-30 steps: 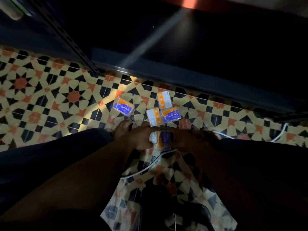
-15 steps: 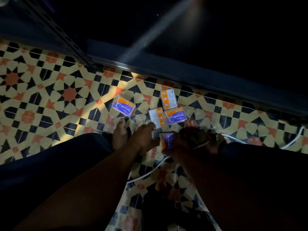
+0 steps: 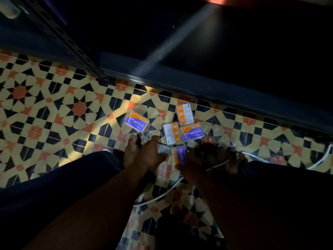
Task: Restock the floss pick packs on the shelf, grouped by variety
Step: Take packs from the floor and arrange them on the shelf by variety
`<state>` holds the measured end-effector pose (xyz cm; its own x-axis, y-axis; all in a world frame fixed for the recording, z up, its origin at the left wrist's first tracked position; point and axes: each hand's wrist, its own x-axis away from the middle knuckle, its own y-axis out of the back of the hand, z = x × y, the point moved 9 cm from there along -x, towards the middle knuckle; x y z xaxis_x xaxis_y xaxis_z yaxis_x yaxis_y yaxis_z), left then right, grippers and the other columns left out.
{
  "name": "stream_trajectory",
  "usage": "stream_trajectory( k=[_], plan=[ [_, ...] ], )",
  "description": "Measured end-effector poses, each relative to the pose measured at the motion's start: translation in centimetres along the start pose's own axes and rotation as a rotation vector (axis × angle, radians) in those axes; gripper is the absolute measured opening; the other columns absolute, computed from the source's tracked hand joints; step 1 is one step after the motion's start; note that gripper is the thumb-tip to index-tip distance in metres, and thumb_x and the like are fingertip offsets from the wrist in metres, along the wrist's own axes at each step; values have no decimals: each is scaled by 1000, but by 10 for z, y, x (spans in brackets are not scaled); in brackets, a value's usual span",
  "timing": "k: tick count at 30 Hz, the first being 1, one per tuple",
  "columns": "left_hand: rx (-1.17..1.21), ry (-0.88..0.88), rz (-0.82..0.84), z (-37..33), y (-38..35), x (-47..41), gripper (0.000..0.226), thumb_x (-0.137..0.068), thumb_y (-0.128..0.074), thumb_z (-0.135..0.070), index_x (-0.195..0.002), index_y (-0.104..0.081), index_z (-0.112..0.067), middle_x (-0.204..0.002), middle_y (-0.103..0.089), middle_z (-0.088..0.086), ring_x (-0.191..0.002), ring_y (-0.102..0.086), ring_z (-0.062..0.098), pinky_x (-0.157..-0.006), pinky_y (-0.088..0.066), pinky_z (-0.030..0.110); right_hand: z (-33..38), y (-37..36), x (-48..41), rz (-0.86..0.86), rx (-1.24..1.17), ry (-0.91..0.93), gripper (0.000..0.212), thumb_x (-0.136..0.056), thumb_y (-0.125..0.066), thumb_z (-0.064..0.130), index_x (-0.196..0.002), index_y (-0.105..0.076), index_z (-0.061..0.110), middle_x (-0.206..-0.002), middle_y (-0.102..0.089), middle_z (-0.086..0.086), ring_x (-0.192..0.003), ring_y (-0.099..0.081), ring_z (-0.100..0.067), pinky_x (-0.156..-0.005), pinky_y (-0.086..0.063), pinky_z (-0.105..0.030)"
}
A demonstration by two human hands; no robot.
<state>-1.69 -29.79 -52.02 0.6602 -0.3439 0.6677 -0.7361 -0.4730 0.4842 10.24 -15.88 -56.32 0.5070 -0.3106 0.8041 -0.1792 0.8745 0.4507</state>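
Hands have drawn apart at frame centre: left hand grips a pale pack, right hand pinches a purple pack. Four loose packs lie on the floor above. Likely light, stiff, slick; grip across the edges.

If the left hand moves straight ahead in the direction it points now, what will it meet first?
Probably the nearer face-down pack on the floor, just ahead of the left hand; its height above the floor is unclear.

Purple floss pack in right hand, pale pack in left hand
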Motion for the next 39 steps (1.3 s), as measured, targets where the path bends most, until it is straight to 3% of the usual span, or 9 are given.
stream_trajectory(
  k=[5, 11, 15, 22, 24, 26, 29, 35, 39],
  plan=[
    [59, -12, -66, 5, 5, -5, 40, -70, -78, -42, -100, -52, -34, -95, -71, -6, -84, -71, 15, -76, -60, 45, 17, 10, -1, -170, 31, 52, 59, -92, -52, 51, -139, -27, 25, -122, -52, 1, -108, -56, -21, -89, -49, -37],
    [-199, -90, -135, -22, 21, 6, 57, -89, -66, -36, -141, -40, -37, -145, -43, 4, -129, -50, 24, -110, -23, 38, 4, -5, -13, -12, -151, -47, 68, -85, -68, 43, -139, -33, 24, -117, -60, -4, -98, -63, -24, -82, -54, -41],
    [-407, -211, -149, -27, 11, 6, 23, -96, -52, -44, -115, -61, -37, -144, -37, -3, -130, -43, 16, -82, -7, 22, 2, -6, -15, -18, -193, -63, 61, -84, -70, 38, -136, -40, 26, -116, -61, -5, -100, -63, -25, -85, -54, -42],
    [-339, -229, -102, -19, 11, 4, 54, -81, -77, -30, -131, -58, -30, -151, -38, -7, -136, -41, 14, -92, -9, 11, 9, 38, -10, -204, -132, 48, 47, -86, -71, 25, -126, -50, 10, -117, -59, -8, -107, -58, -25, -75, -42, -18],
    [-400, -233, -199, -25, 24, 13, 49, -78, -77, -40, -124, -60, -33, -138, -49, -13, -124, -52, 12, -93, -7, 19, 10, 49, -6, -189, -68, 46, 53, -82, -71, 25, -128, -50, 9, -122, -59, -13, -111, -57, -30, -84, -48, -27],
    [-369, -221, -258, -31, 37, 22, 35, -71, -75, -51, -101, -61, -40, -114, -57, -20, -105, -60, 10, -101, -20, 33, 11, 65, 0, -188, -63, 76, 63, -76, -74, 24, -131, -47, 7, -126, -56, -16, -115, -54, -34, -95, -47, -40],
    [-110, -135, -247, -39, 53, 31, 32, -62, -69, -58, -81, -61, -34, -81, -65, -15, -74, -65, 9, -83, -51, 43, 18, 87, 15, -173, -97, 124, 44, -82, -74, 17, -120, -52, 10, -110, -60, -5, -105, -60, -26, -74, -45, -23],
    [386, -129, -318, -91, 101, 66, 29, -61, -90, -21, -85, -73, -19, -80, -76, -2, -75, -72, 14, -70, -59, 33, 67, 146, 71, -304, -144, 353, 38, -74, -75, 43, -100, -53, 26, -93, -67, 3, -82, -65, -20, -71, -53, -38],
    [355, -334, -346, -140, 141, 112, 33, -68, -80, 9, -96, -71, -5, -90, -75, 5, -79, -70, 14, -71, -53, 28, 110, 193, 127, -367, -73, 455, 34, -76, -73, 22, -99, -48, 28, -93, -63, 4, -81, -60, -18, -62, -38, -29]
  ],
)
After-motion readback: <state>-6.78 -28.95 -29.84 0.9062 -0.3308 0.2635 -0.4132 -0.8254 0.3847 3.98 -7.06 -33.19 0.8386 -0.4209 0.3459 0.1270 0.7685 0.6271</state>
